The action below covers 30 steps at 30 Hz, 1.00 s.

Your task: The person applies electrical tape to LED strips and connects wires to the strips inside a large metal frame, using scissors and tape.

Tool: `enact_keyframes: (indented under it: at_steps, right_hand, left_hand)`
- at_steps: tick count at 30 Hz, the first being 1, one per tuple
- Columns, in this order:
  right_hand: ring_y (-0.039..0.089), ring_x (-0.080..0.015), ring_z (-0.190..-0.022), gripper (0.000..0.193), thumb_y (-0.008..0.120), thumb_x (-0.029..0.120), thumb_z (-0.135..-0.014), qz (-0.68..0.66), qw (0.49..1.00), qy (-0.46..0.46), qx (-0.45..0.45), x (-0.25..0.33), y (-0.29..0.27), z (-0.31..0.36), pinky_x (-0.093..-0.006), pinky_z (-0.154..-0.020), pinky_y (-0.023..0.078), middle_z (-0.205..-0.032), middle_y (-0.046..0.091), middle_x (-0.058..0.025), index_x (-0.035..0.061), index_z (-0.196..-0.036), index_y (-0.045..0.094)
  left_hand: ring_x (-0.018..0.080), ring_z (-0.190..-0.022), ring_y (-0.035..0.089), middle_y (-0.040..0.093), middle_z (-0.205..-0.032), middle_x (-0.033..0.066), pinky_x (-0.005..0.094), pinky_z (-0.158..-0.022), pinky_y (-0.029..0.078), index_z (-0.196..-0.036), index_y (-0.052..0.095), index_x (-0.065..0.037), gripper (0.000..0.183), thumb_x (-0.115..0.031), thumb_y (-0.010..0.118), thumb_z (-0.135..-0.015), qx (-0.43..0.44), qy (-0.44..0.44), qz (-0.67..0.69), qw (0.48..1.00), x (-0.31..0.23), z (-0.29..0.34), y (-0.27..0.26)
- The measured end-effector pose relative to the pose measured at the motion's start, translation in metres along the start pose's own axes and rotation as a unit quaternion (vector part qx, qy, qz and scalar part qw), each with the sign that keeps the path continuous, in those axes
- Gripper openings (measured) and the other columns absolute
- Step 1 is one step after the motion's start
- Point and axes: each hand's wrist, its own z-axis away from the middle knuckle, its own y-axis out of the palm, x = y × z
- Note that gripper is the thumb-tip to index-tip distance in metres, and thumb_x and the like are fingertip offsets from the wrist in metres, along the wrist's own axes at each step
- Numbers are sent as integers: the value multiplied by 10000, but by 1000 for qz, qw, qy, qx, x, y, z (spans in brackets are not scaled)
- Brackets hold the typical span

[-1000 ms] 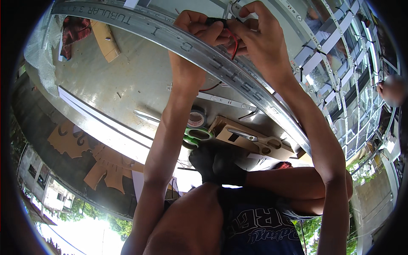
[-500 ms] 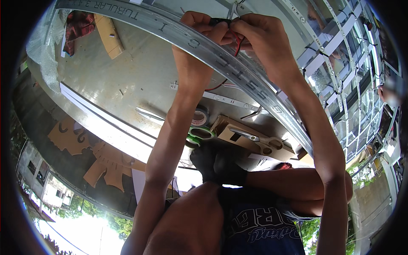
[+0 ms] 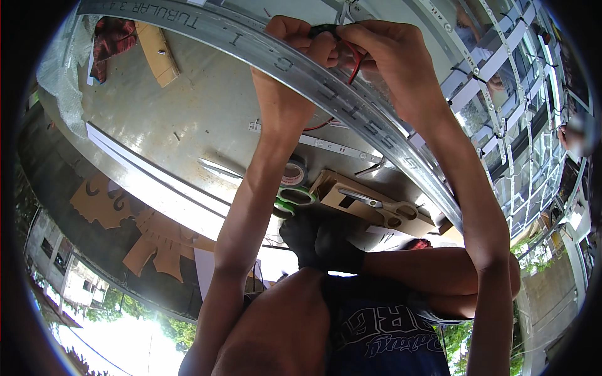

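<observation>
Beyond the long silver metal tube (image 3: 251,47), both my hands are drawn together near the top of the view. My left hand (image 3: 290,39) is closed round a small black piece (image 3: 322,29); whether it is tape or a connector does not show. Fingers of my right hand (image 3: 392,56) pinch at the right end of that piece, where red wire (image 3: 357,62) hangs down in a loop. Part of the wire is hidden behind the fingers and the tube. My left wrist passes behind the tube.
Below lie a white LED strip (image 3: 332,148), a tape roll (image 3: 294,172), green-handled scissors (image 3: 300,197) and a cardboard box (image 3: 325,187) bearing cream-handled scissors (image 3: 395,213). At right stands a metal lattice (image 3: 511,125) carrying LED strips. Far left are cardboard (image 3: 157,56) and dark red cloth (image 3: 115,44).
My right hand has shifted slightly, its fingers now closer over the black piece's end. The red wire's loop stands out higher and wider beside the fingers. My left hand stays nearly still.
</observation>
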Motion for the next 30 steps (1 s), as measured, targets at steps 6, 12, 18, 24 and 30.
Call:
enact_keyframes:
  at_steps: [6, 12, 18, 24, 30]
  right_hand:
    - [593, -82, -733, 218, 650, 212, -871, -131, 986, 103, 24, 1, -1, -1, -239, -739, 439, -793, 656, -27, 7, -921, 701]
    - [599, -120, -732, 217, 633, 139, -851, -178, 974, 136, 11, 1, 1, 1, -269, -742, 475, -784, 643, -64, -54, -938, 676]
    - [571, -79, -818, 223, 620, 218, -903, -140, 976, 164, 30, 0, 2, 1, -253, -783, 424, -852, 643, -13, 26, -1009, 662]
    - [581, -102, -836, 228, 611, 214, -907, -84, 981, 177, -3, -1, 3, 0, -289, -823, 442, -861, 644, -35, 11, -1000, 657]
    - [609, -117, -813, 258, 622, 220, -902, -101, 984, 149, 17, -2, 1, 1, -299, -795, 491, -867, 653, -50, -10, -1012, 662]
  left_hand:
    - [124, -663, 657, 636, -758, 93, 231, -583, 542, -887, 562, 32, 169, -77, 676, -829, 9, -23, 6, 1000, -7, 2, -3]
    - [126, -644, 659, 640, -734, 75, 235, -584, 543, -876, 597, 37, 177, -96, 698, -818, -6, -6, 2, 1000, -13, 5, -6]
    - [222, -874, 659, 588, -1000, 163, 321, -780, 580, -1025, 647, 51, 214, -106, 635, -880, 67, 19, -171, 983, -9, -2, -21]
    - [96, -557, 566, 629, -649, 50, 238, -529, 442, -787, 665, 6, 187, -147, 766, -751, 4, 89, -154, 984, -4, -14, -16]
    - [140, -759, 676, 687, -809, 84, 266, -636, 571, -916, 657, 4, 219, -203, 695, -855, 95, 1, -239, 966, -25, -22, -26]
